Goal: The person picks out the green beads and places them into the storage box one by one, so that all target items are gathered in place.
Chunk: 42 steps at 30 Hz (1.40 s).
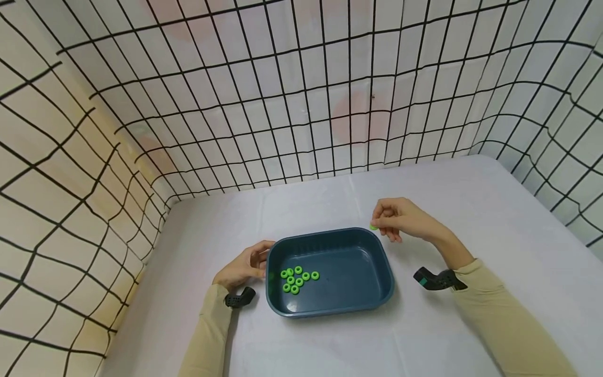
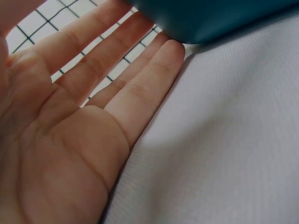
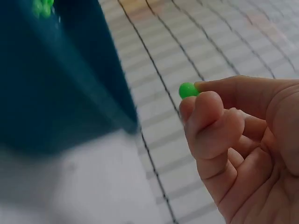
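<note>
A dark teal rectangular tray [image 1: 348,283] sits on the white cloth. Several small bright green rings [image 1: 297,283] lie loose in its left half. At the tray's left end is my left hand [image 1: 242,267]; its fingers touch the outer wall and hold nothing. The left wrist view shows these fingers [image 2: 135,93] mostly straight beneath the tray's edge [image 2: 201,18]. Just beyond the tray's far right corner, my right hand [image 1: 407,217] pinches one green ring [image 3: 188,90] between thumb and index finger, its other fingers curled. The fingertips partly cover that ring.
White cloth [image 1: 320,345] covers the table around the tray. A black wire grid [image 1: 301,94] stands along the back and both sides, with pale sheeting behind it. Each wrist wears a black band, the right one [image 1: 435,279] and the left one [image 1: 240,298].
</note>
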Available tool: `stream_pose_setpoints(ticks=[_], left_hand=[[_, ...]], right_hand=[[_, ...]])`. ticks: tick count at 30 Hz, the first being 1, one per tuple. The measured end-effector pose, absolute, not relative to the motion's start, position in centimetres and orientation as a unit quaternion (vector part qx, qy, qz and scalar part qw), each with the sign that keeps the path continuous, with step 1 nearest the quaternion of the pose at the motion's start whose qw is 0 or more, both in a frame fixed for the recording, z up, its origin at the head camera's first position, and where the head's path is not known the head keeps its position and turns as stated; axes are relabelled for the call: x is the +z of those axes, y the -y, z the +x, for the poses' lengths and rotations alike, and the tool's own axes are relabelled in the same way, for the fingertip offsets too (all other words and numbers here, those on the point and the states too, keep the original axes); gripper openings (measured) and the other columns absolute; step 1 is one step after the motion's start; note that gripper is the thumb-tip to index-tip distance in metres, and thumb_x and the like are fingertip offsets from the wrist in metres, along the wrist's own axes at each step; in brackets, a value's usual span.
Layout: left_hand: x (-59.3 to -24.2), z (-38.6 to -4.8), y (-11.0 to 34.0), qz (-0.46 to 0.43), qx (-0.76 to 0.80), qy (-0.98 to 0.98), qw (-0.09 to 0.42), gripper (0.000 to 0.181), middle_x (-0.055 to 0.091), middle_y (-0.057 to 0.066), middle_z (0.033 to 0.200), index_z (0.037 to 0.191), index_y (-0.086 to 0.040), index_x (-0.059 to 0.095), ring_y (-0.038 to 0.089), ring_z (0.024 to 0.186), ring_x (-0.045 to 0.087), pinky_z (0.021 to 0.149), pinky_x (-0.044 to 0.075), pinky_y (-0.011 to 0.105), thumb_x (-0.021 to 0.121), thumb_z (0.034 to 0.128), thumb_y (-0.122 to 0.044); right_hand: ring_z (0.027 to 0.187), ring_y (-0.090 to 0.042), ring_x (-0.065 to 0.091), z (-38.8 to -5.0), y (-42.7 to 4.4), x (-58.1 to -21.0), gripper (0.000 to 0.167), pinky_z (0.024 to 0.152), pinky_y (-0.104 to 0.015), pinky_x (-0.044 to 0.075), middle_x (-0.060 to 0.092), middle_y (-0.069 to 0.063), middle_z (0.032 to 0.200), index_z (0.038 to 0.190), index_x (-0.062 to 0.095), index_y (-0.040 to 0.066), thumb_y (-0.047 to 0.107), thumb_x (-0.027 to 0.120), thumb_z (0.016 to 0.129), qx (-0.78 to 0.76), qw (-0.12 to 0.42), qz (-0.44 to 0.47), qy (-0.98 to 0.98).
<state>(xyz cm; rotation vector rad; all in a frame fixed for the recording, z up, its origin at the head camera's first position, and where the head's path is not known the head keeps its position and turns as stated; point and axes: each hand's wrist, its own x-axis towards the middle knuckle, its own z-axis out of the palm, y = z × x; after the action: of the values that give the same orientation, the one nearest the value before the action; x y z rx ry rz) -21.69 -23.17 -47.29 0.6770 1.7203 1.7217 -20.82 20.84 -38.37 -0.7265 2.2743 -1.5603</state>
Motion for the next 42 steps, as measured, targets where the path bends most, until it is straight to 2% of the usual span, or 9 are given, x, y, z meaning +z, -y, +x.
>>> stream_pose_setpoints(ticks=[6,12,17,24,36,42], left_hand=[[-47.1,-21.6,23.2,0.252,0.652,-0.648,0.303,0.07,0.054,0.008,0.139,0.141,-0.007,0.045,0.025,0.126,0.053,0.107,0.045,0.031,0.082,0.0825,-0.018],[-47.0,-21.6,23.2,0.245,0.65,-0.65,0.308,0.071,0.054,0.008,0.14,0.142,-0.007,0.044,0.024,0.126,0.054,0.107,0.045,0.031,0.082,0.0827,-0.019],[-47.1,-21.8,23.1,0.252,0.65,-0.646,0.31,0.071,0.054,0.008,0.139,0.142,-0.007,0.044,0.023,0.124,0.054,0.106,0.046,0.031,0.082,0.0826,-0.02],[-47.1,-21.9,23.2,0.268,0.654,-0.637,0.308,0.069,0.055,0.008,0.136,0.14,-0.007,0.046,0.023,0.122,0.056,0.103,0.048,0.031,0.082,0.0825,-0.019],[-47.3,-22.1,23.3,0.27,0.653,-0.636,0.309,0.07,0.054,0.009,0.137,0.141,-0.006,0.044,0.024,0.122,0.057,0.103,0.048,0.032,0.081,0.0831,-0.018],[-47.2,-21.9,23.3,0.263,0.654,-0.639,0.309,0.069,0.054,0.009,0.137,0.14,-0.006,0.045,0.024,0.122,0.056,0.103,0.048,0.032,0.082,0.0825,-0.018]], right_hand=[[0.045,-0.023,0.058,-21.7,-14.5,-36.5,0.013,0.042,-0.037,0.051,0.061,-0.017,0.066,0.091,0.061,0.002,0.014,0.064,0.096,-0.47,0.177,-0.329,-0.8],[0.041,-0.011,0.057,-21.9,-8.3,-36.7,0.009,0.046,-0.034,0.054,0.063,-0.007,0.06,0.089,0.061,0.005,0.008,0.061,0.097,-0.375,0.211,-0.411,-0.804],[0.039,-0.006,0.056,-21.6,-5.3,-37.8,0.011,0.047,-0.032,0.055,0.066,-0.017,0.063,0.086,0.059,0.005,0.005,0.06,0.097,-0.32,0.245,-0.426,-0.81],[0.043,-0.012,0.06,-20.9,-3.6,-38.8,0.011,0.048,-0.025,0.054,0.067,-0.018,0.07,0.089,0.06,0.003,0.004,0.056,0.099,-0.293,0.289,-0.407,-0.816],[0.044,-0.012,0.061,-20.7,-3.2,-39.5,0.012,0.048,-0.023,0.054,0.068,-0.014,0.069,0.089,0.06,0.004,0.006,0.055,0.1,-0.268,0.29,-0.404,-0.825],[0.044,-0.013,0.061,-20.4,-3.2,-39.4,0.01,0.047,-0.023,0.053,0.069,-0.014,0.07,0.093,0.062,0.001,0.006,0.056,0.1,-0.272,0.285,-0.408,-0.824]])
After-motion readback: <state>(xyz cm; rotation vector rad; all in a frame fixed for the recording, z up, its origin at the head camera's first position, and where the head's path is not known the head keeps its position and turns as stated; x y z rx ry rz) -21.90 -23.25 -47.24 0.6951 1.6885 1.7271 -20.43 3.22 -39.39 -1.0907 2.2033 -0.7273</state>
